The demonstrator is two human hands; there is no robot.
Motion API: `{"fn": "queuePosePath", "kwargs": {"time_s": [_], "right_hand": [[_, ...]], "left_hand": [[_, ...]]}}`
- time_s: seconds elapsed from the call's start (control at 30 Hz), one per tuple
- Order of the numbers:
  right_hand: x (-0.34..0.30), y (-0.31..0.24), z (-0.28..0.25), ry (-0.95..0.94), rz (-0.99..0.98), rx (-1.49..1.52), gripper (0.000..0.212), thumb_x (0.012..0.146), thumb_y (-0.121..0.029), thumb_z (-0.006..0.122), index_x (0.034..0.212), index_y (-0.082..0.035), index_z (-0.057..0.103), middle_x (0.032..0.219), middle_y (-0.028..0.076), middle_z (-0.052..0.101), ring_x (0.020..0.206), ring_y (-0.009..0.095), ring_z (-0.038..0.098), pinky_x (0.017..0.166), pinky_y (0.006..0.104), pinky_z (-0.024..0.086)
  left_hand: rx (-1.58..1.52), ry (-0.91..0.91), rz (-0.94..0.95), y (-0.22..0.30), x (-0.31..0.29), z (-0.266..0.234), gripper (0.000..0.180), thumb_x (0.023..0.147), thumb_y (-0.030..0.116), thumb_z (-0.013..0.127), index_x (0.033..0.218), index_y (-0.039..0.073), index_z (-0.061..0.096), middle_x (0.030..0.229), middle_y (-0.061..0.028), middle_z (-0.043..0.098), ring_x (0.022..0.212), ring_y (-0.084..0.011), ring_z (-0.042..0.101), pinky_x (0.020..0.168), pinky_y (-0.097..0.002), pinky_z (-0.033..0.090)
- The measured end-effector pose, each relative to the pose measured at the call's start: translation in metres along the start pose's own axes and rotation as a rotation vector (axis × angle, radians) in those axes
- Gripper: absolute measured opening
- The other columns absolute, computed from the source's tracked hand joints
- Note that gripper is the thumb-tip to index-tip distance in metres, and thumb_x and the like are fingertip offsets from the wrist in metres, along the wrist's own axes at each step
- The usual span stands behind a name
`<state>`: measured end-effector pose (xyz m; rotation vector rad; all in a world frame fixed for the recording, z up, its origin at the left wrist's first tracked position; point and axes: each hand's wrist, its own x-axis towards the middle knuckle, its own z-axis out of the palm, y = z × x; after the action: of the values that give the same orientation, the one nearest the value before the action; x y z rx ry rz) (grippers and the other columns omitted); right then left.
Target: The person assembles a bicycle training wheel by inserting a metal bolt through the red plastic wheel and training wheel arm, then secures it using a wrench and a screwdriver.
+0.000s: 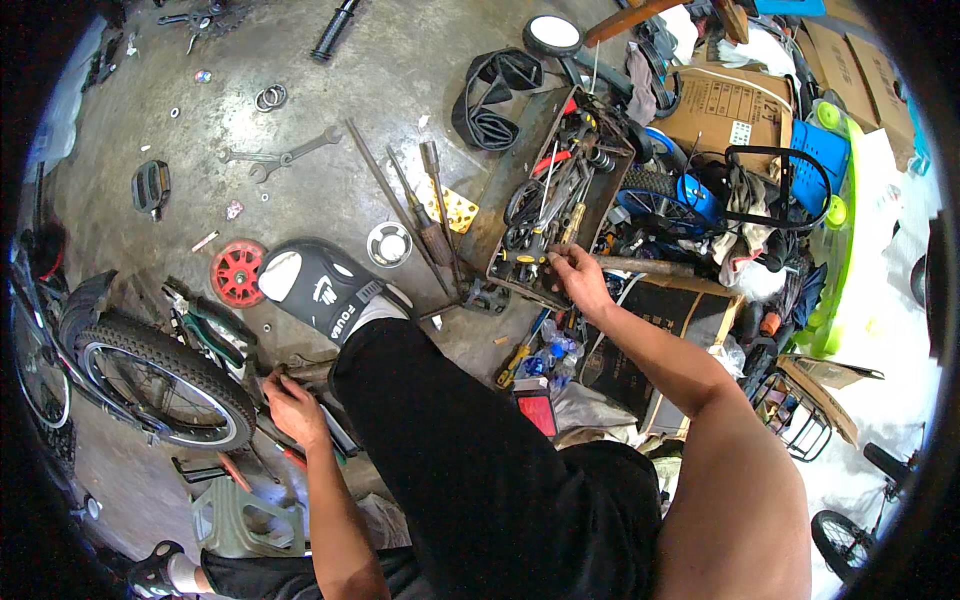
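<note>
My right hand (pixel 580 281) reaches to the near end of a rusty metal toolbox (pixel 492 215) crammed with tools. Its fingers are curled in at the box's edge; what they pinch, if anything, is hidden. A yellow-handled tool (pixel 573 222) lies in the box just beyond the fingertips. A wooden handle (pixel 645 266) sticks out sideways beside this hand. Down at the left, my left hand (pixel 293 408) is bent over tools on the floor, its fingers curled and partly hidden. Beside it are green-handled pliers or cutters (pixel 213 335) and a bicycle wheel (pixel 165 380).
Several long screwdrivers (pixel 432 235), wrenches (pixel 285 156), a pedal (pixel 151 188) and a red wheel (pixel 238 273) lie on the concrete floor. Folded black rubber (pixel 490 100) sits beyond the toolbox. Cartons (pixel 725 112) and clutter crowd the right; a plastic stool (pixel 245 520) stands lower left.
</note>
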<state>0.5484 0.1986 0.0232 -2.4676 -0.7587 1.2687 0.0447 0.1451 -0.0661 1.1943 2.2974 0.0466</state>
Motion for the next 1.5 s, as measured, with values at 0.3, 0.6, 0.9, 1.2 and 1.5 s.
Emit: {"fn": "queuePosePath", "kwargs": {"time_s": [0.3,0.6,0.9,1.2,1.5], "right_hand": [[0.0,-0.015,0.009,0.086,-0.339,-0.548,0.034,0.104,-0.037,0.058,0.099,-0.004,0.063,0.079,0.019,0.066,0.075,0.04,0.065,0.073,0.0514,0.051],[0.01,-0.028,-0.03,0.076,-0.678,-1.331,0.031,0.083,-0.023,0.076,0.112,-0.012,0.068,0.108,0.012,0.06,0.105,0.031,0.057,0.089,0.0463,0.043],[0.032,-0.013,-0.034,0.083,-0.689,-1.563,0.047,0.083,-0.021,0.074,0.129,-0.021,0.064,0.116,0.01,0.061,0.11,0.03,0.057,0.093,0.046,0.043],[0.0,-0.081,-0.066,0.354,-0.546,-0.956,0.056,0.071,-0.023,0.082,0.122,-0.009,0.061,0.113,0.016,0.056,0.104,0.038,0.062,0.089,0.0477,0.051],[-0.078,-0.225,0.052,0.297,-1.299,-0.165,0.037,0.076,-0.023,0.078,0.101,-0.003,0.059,0.104,0.012,0.054,0.095,0.025,0.052,0.084,0.0371,0.045]], "left_hand": [[-0.043,0.027,0.025,0.001,0.0,-0.001,0.024,0.106,0.02,0.053,0.122,0.003,0.06,0.113,-0.0253,0.071,0.101,-0.0471,0.068,0.083,-0.0554,0.051],[0.013,0.043,0.037,-0.002,-0.001,0.004,0.023,0.106,0.02,0.053,0.122,0.005,0.059,0.11,-0.0252,0.072,0.096,-0.0474,0.068,0.08,-0.0563,0.051],[0.024,0.02,-0.001,0.005,-0.001,0.001,0.023,0.106,0.02,0.053,0.121,0.004,0.059,0.11,-0.0256,0.072,0.096,-0.0476,0.068,0.079,-0.0567,0.051],[-0.152,-0.009,0.025,0.001,-0.005,-0.007,0.023,0.104,0.018,0.057,0.121,0.003,0.061,0.115,-0.0234,0.071,0.104,-0.045,0.068,0.088,-0.0511,0.052],[-0.707,-0.065,-0.004,0.081,-0.035,-0.084,0.019,0.106,0.013,0.06,0.116,0.002,0.072,0.095,-0.0054,0.072,0.078,-0.01,0.063,0.071,-0.0274,0.052]]}}
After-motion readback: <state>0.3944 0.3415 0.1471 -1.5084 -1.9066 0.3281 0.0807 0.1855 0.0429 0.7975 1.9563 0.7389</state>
